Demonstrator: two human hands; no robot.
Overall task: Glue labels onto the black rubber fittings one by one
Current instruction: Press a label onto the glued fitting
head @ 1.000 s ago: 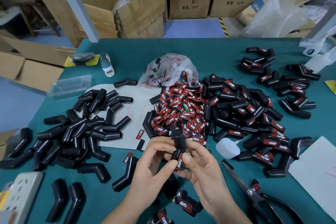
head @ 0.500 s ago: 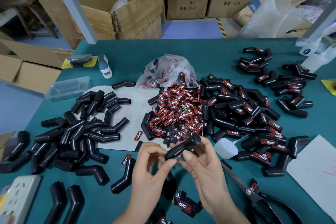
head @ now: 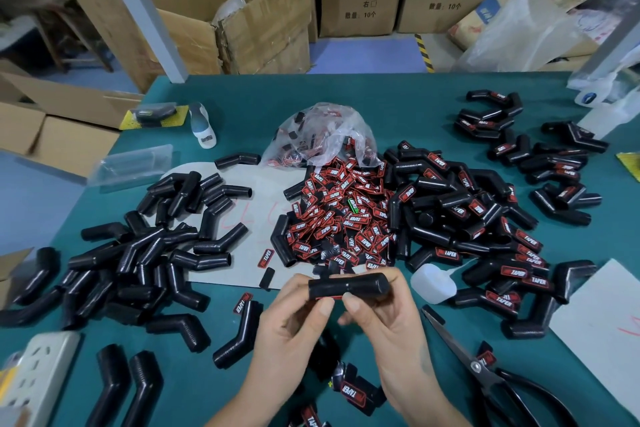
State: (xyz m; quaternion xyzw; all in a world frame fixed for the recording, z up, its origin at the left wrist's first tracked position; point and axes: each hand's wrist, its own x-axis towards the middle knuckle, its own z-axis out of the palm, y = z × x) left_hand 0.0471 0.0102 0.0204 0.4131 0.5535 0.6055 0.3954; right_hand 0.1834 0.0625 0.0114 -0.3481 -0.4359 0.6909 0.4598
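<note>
Green table (head: 398,107), cartons behind. Left hand (head: 291,326) and right hand (head: 388,322) both pinching one smooth black fitting (head: 348,284) level above the near edge, red label edge under it. Beyond: heap of red labels (head: 339,215) by crinkled bag (head: 322,135). Bare bent fittings (head: 138,260) left, labelled fittings (head: 485,218) right; white glue bottle (head: 433,282), scissors (head: 485,367) nearby.

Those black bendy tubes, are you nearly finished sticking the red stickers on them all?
About halfway, it seems. Done: the labelled fittings heaped on the right show red labels. In hand: the left hand and right hand both grip one black fitting, a red label edge showing on its underside. Left: the bare fittings on the left, and a label pile in the middle.
</note>
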